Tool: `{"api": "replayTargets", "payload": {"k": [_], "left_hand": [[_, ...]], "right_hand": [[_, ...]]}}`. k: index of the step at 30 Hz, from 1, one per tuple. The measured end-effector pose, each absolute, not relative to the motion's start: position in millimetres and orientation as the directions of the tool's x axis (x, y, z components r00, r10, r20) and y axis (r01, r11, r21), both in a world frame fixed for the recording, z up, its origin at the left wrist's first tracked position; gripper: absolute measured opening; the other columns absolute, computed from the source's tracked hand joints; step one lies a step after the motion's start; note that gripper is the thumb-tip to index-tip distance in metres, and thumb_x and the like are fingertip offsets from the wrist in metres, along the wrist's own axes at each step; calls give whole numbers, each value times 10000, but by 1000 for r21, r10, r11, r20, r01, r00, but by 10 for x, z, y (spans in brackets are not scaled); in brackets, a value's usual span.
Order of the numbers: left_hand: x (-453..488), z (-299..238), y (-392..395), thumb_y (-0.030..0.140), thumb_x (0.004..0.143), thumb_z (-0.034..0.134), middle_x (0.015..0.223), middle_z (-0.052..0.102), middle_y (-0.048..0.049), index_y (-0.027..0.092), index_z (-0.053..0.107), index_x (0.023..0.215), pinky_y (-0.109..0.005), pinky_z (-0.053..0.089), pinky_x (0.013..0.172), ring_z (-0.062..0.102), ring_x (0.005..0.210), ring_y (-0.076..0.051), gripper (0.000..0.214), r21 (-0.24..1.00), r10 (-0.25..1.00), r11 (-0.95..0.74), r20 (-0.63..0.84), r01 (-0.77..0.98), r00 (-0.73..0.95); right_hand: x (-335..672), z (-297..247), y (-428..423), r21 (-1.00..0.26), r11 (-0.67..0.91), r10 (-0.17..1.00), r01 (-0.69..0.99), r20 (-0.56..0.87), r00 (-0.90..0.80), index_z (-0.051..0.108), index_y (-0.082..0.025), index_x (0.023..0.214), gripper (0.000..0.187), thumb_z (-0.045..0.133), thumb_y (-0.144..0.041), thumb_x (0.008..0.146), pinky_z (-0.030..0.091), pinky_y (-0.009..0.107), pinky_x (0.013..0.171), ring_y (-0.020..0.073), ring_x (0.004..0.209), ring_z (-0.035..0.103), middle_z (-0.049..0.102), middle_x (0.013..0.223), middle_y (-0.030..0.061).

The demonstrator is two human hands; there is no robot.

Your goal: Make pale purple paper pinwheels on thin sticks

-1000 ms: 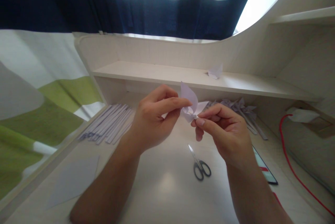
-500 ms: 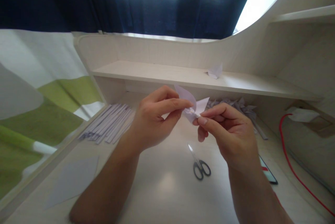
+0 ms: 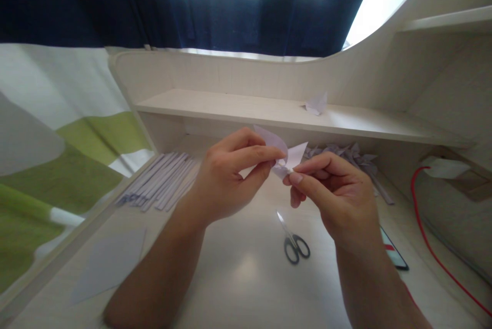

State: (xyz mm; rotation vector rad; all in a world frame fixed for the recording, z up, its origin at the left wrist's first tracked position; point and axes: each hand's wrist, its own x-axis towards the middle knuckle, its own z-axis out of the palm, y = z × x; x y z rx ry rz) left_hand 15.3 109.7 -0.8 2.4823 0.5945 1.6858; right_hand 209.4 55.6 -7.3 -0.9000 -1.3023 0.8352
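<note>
A small pale lilac folded paper piece (image 3: 296, 156) is held up over the desk between both hands. My left hand (image 3: 234, 175) pinches its left side, thumb and index finger closed near the middle folds. One curved paper flap rises behind those fingers, and a pointed one sticks up to the right. At the lower right edge of the paper, my right hand (image 3: 334, 190) grips a small fold between thumb and index finger. The fingertips hide part of the folds. Below the hands, scissors (image 3: 292, 242) with dark handles lie on the desk.
Rolled paper sticks (image 3: 159, 180) lie in a row at the left. Folded paper pieces (image 3: 346, 157) are heaped under the shelf (image 3: 230, 106), which bears another folded piece (image 3: 316, 104). A paper sheet (image 3: 111, 265), a phone (image 3: 394, 249) and a red cable (image 3: 418, 216) are nearby.
My left fingers have shifted very slightly to the right on the paper, and its curved flap has tilted a little to the left. My right hand stays almost in place.
</note>
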Motion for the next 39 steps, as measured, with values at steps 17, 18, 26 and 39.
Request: {"api": "replayTargets", "payload": {"k": [17,18,26,39], "left_hand": [[162,10,1093,98,993,651,1057,753,-67,227,789,1112,-320,609,866,727,983,-179,223,305,366,-928,853,213,372],[162,11,1092,96,992,652,1056,753,-68,224,790,1111,-320,609,867,728,983,-180,223,307,367,-928,852,211,374],[156,7,1098,109,997,645,1049,752,-65,235,793,1123,-326,604,852,725,967,-183,232,308,376,-924,843,229,385],[154,5,1093,105,978,641,1062,754,-74,212,790,1153,-332,593,873,714,984,-188,254,297,367,-927,842,229,396]], "right_hand": [[2104,-71,534,-901,434,900,-6,433,55,748,-222,836,115,862,-216,846,566,290,505,152,544,683,791,763,24],[2104,-70,532,-900,435,899,-3,435,53,748,-222,835,112,860,-213,846,565,290,507,152,546,684,790,761,23],[2113,-72,530,-907,422,906,7,422,33,745,-220,830,116,859,-211,849,556,290,521,151,551,686,789,758,20],[2109,-103,586,-895,440,898,-71,440,12,740,-210,838,108,841,-186,866,550,259,521,133,547,682,799,773,21]]}}
